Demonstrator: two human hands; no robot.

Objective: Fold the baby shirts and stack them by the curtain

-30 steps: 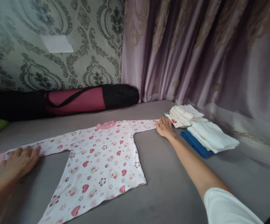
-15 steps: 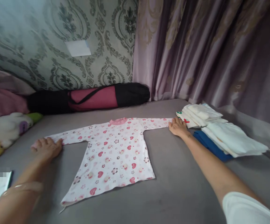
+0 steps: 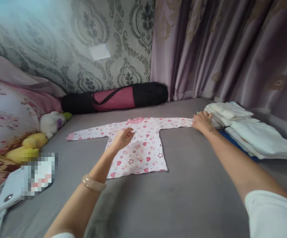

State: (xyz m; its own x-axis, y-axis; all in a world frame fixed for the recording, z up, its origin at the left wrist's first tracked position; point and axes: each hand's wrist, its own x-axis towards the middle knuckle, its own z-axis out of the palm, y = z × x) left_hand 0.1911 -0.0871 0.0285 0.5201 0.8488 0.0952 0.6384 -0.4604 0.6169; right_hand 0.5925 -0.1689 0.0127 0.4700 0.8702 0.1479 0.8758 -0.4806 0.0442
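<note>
A white long-sleeved shirt (image 3: 139, 148) with pink hearts and a pink collar lies spread on the grey bed sheet (image 3: 188, 188). Its left sleeve stretches out with a pink cuff at the end. Over the shirt's upper left part is my left hand (image 3: 123, 137), fingers curled; whether they hold anything is hidden. My right hand (image 3: 203, 120) has its fingers closed on the cuff of the right sleeve, beside the folded clothes (image 3: 232, 110).
More folded white clothes (image 3: 264, 138) lie on a blue one at the right. A black and red long bag (image 3: 116, 99) rests along the wall. Plush toys (image 3: 51, 124), a floral pillow (image 3: 6, 112) and a white device (image 3: 13, 188) are at the left.
My left hand has left the left cuff and moved right, over the shirt. My right hand has closed on the right cuff. The view has turned left.
</note>
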